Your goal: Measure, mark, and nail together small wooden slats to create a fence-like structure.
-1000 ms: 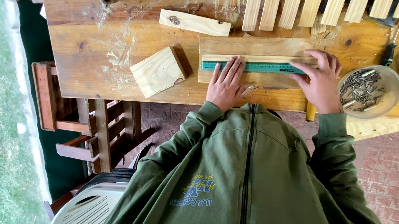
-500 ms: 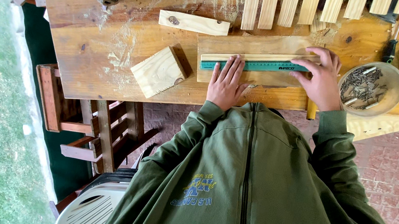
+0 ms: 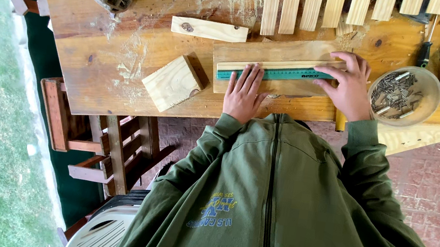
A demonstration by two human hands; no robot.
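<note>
At frame centre, a green ruler (image 3: 276, 73) lies on a wooden board (image 3: 247, 53) on the table (image 3: 118, 69). The left hand (image 3: 244, 92) presses it with fingers spread flat; the right hand (image 3: 348, 87) pins its right end, fingers apart. A bowl of nails (image 3: 404, 96) sits just right.

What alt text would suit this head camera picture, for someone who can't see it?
Seen from above, a person in a green zip jacket presses a green ruler flat on a wooden board with the left hand and right hand. On the workbench lie a square wood block, wooden slats and a bowl of nails.
</note>
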